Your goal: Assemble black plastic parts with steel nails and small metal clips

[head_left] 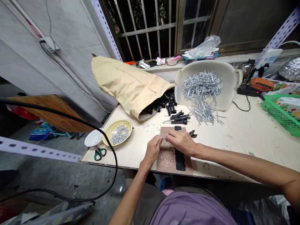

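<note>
My left hand [153,150] and my right hand [180,142] meet over a brown speckled board [167,159] at the table's front edge. The fingers of both are pinched together; a small thin, pale piece shows between them, too small to name. Down the board's right part runs a row of black patches [180,159]. Just beyond the board lies a small pile of black plastic parts with metal rods [179,118]. One loose black part [192,134] lies right of my right hand.
A paper sack [131,84] spills black parts [170,101]. A tilted white basin [228,90] pours out metal pins [203,90]. To the left are a yellow bowl [129,125] of small metal pieces, a white dish [92,139] and scissors [100,153]. A green basket [274,114] stands right; a black cable [116,159] loops at left.
</note>
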`<action>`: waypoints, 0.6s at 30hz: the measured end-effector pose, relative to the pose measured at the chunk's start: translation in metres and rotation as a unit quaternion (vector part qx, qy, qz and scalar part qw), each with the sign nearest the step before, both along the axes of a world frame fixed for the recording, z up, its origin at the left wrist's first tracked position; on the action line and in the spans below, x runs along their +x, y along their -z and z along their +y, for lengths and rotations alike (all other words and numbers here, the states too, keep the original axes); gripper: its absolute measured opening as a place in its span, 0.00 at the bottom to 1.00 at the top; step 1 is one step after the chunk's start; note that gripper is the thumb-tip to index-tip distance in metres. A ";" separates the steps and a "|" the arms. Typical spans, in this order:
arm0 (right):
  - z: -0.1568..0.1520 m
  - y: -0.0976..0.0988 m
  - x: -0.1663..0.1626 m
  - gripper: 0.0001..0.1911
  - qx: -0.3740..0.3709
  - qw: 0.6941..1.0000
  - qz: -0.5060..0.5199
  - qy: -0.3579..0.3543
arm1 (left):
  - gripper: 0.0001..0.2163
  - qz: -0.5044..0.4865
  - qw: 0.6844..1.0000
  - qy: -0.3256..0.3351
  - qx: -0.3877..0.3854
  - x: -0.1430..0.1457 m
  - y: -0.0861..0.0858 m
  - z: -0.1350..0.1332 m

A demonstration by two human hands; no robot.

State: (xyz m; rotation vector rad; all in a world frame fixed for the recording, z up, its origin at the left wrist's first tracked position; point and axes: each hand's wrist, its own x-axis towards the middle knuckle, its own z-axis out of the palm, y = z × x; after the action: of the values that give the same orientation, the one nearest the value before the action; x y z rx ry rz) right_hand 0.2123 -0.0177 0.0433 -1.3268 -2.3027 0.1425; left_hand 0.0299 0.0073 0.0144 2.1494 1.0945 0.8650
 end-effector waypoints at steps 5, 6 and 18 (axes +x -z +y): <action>0.002 0.005 0.003 0.14 -0.148 0.983 0.111 -0.006 | 0.13 0.043 0.998 0.017 0.053 0.002 -0.001 0.000; 0.004 0.006 0.004 0.14 -0.192 0.969 0.155 -0.011 | 0.13 0.043 0.998 0.020 0.050 0.002 -0.002 0.000; 0.000 0.006 0.008 0.10 -0.228 0.928 0.295 0.018 | 0.14 -0.168 0.956 0.009 -0.240 0.005 -0.007 -0.002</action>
State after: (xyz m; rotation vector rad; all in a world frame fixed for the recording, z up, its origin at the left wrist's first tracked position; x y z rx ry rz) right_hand 0.2198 -0.0175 0.0372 -1.2983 -1.7768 0.9752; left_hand 0.0347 0.0049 0.0219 1.5447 0.9861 0.8163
